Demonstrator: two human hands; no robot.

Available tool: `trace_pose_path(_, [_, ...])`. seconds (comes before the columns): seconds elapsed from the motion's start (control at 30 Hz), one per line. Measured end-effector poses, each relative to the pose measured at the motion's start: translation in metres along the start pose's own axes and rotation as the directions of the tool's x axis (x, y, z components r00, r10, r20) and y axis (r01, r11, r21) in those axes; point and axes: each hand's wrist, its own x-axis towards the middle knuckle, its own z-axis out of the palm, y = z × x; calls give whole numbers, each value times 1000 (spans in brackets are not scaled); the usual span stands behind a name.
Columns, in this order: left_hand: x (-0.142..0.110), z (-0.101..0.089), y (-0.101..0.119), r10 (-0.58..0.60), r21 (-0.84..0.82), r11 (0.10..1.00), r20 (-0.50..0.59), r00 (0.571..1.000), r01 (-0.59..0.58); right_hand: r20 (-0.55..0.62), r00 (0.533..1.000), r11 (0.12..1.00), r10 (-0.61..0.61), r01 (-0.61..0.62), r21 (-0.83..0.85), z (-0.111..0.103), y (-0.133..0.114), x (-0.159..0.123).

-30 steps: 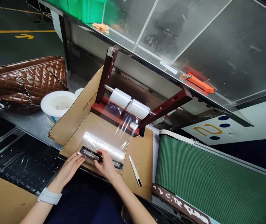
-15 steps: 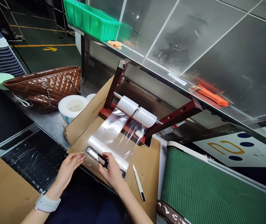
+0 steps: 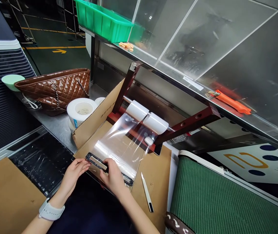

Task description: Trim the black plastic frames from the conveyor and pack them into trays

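Observation:
A long, narrow black part with a slotted opening (image 3: 97,162) lies slantwise at the front edge of the cardboard. My right hand (image 3: 113,177) grips it around its middle, thumb on the near side and fingers on the far side. At its left end, the fingertips of my left hand (image 3: 76,170) are drawn together and touch it; the thumb is partly hidden. Clear film (image 3: 119,139) runs from two white rolls (image 3: 137,111) on a dark red stand (image 3: 187,125) down to the part. A white-handled craft knife (image 3: 147,193) lies to the right of my right hand.
A cardboard sheet (image 3: 162,175) with a raised flap covers the work area. Left stand a white tape roll (image 3: 72,110) and a brown quilted bag (image 3: 65,84). A green conveyor belt (image 3: 217,198) is at right. The metal shelf above holds a green bin (image 3: 102,24) and an orange cutter (image 3: 233,102).
The left end of the black part has shifted and turned toward my left hand, whose fingertips now meet it. The view has swung slightly left.

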Motion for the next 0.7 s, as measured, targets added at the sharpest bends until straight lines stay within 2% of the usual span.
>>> trace_pose_path(0.3, [-4,-3,1,-55,-83,995,47,997,58,22,1000,1000,1,-1,9,5,4,0])
trace_pose_path(0.7, [3,0,-13,-163,-168,967,159,974,189,54,998,999,33,-32,-6,1,5,4])
